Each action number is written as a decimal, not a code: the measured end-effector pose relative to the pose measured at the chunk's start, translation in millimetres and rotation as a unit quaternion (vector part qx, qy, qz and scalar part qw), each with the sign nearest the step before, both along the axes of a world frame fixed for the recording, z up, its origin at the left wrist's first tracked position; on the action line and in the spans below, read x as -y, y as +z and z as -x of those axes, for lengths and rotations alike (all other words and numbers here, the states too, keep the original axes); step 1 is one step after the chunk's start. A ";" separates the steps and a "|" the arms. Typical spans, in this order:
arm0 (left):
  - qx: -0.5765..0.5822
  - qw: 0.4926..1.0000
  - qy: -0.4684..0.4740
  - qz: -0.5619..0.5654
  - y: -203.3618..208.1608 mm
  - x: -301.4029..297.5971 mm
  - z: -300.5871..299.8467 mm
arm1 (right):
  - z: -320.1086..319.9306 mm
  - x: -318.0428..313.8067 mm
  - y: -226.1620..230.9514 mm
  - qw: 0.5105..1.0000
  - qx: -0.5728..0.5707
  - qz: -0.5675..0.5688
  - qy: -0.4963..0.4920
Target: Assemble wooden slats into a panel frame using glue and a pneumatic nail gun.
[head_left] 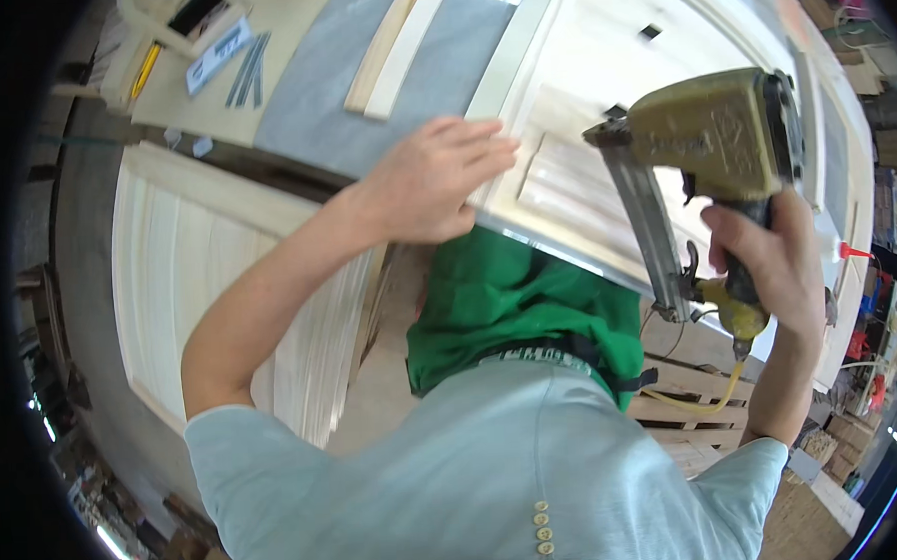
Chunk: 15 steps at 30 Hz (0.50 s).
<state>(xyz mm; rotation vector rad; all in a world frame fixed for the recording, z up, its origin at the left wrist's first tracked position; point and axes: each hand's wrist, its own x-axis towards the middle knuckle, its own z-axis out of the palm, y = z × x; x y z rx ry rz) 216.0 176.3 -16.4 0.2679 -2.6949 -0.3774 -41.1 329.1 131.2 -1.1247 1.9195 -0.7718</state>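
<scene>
My right hand is wrapped around the handle of an olive-coloured pneumatic nail gun, held up over the right part of the workbench. A yellow air hose hangs from the handle's lower end. My left hand has its fingers stretched out, slightly blurred, and holds nothing. It is by the near left corner of a pale wooden frame lying on the bench; whether it touches the wood I cannot tell. Inside the frame lies a light panel with a small black piece on it.
Two wood strips lie on the grey bench top. Farther left are thin metal-looking strips, a small box and a yellow tool. Stacked wooden panels stand at my left. A red-tipped bottle is at the right.
</scene>
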 end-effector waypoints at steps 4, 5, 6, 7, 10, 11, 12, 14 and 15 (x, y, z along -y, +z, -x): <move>0.000 1.000 -0.005 -0.017 0.4 -1.5 -3.9 | 35.1 61.8 8.5 0.997 -0.031 0.054 0.035; 0.005 1.000 -0.010 -0.013 5.4 -2.4 0.1 | 46.0 70.4 12.0 0.995 -0.033 0.087 0.045; 0.012 1.000 -0.008 -0.016 8.4 0.0 0.0 | 51.5 88.7 15.0 0.994 -0.046 0.086 0.047; 0.018 1.000 -0.004 -0.021 10.1 -1.0 0.9 | 56.2 106.2 18.7 0.994 -0.061 0.081 0.050; 0.013 0.999 -0.003 -0.029 9.0 -0.2 2.4 | 71.9 161.4 12.6 0.991 -0.056 0.084 0.089; 0.013 0.999 0.000 -0.036 8.3 1.0 2.2 | 73.9 179.4 8.5 0.990 -0.064 0.080 0.095; 0.010 0.999 -0.002 -0.032 10.9 2.1 2.3 | 77.7 198.0 5.1 0.990 -0.068 0.083 0.093; 0.016 0.999 0.001 -0.044 12.4 1.6 1.8 | 85.5 230.8 -7.8 0.991 -0.068 0.078 0.090; 0.018 0.998 0.004 -0.052 13.0 1.7 2.1 | 89.1 243.3 -12.0 0.990 -0.070 0.078 0.092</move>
